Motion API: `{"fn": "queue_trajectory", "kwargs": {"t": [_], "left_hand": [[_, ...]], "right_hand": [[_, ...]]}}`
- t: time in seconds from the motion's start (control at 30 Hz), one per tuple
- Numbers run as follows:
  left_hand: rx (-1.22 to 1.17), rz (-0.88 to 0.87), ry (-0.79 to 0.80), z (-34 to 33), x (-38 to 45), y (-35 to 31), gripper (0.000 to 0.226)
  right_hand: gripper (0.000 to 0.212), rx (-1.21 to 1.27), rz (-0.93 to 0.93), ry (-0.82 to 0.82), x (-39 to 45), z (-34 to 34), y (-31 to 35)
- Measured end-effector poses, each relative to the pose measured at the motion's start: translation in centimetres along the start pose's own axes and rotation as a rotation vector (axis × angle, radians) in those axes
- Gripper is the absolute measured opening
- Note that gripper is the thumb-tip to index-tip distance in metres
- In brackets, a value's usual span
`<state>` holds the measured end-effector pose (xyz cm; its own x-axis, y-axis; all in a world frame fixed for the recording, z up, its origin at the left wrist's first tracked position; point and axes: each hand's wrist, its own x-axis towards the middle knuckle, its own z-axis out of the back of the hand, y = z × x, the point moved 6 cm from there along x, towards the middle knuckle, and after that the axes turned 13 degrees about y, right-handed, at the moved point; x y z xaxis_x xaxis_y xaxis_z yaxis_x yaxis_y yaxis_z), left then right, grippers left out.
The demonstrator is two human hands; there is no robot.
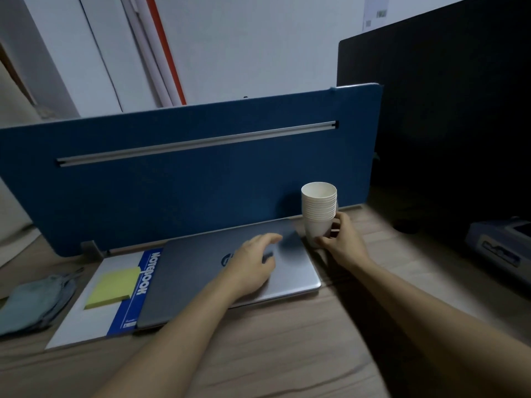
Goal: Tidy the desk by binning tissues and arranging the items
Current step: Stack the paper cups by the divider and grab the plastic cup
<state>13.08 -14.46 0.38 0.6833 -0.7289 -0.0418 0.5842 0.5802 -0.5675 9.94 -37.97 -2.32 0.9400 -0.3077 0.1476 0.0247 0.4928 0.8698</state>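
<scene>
Two bare forearms reach in from the near edge across the wooden worktop (pixel 287 340). On the lid of a closed grey laptop (pixel 201 271) rests the left hand (pixel 253 265), palm down, its fingers (pixel 270 239) spread and relaxed, gripping nothing. To the right, the right hand (pixel 343 239) grips a stack of white paper cups (pixel 319 211) around the lowest cup, thumb on the near side and fingers curled round the far right side. That stack stands upright just beside the laptop's far right corner, close to the blue divider panel (pixel 172 179) at the far edge; whether its base touches the worktop is hard to tell. Under the laptop's left edge lies a blue notebook (pixel 143 277) on a white sheet (pixel 86 320), with a yellow sticky-note pad (pixel 115 287) on top. Further left sits a folded grey-blue cloth (pixel 31 305). At the far right, in shadow, is a blue and white device (pixel 500 242), beside a black partition (pixel 445 124).
</scene>
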Motion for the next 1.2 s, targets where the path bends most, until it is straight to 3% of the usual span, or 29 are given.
{"fn": "queue_trajectory", "kwargs": {"t": [0.17, 0.5, 0.73, 1.2], "left_hand": [[0.127, -0.003, -0.002, 0.0, 0.3, -0.1, 0.046], [0.124, 0.024, 0.016, 0.5, -0.8, -0.5, 0.048], [0.052, -0.003, 0.049, -0.5, -3.7, -3.9, 0.045], [-0.051, -0.151, 0.035, -3.3, -11.3, -15.9, 0.039]], "right_hand": [[0.062, -0.045, -0.04, -0.039, 1.5, -1.2, -0.5], [0.046, -0.08, -0.085, -0.057, 0.6, -1.5, -0.2], [0.055, -0.095, -0.127, 0.016, -5.2, 0.1, 0.9], [0.049, -0.051, -0.069, -0.063, -21.1, 7.0, 4.4]]}}
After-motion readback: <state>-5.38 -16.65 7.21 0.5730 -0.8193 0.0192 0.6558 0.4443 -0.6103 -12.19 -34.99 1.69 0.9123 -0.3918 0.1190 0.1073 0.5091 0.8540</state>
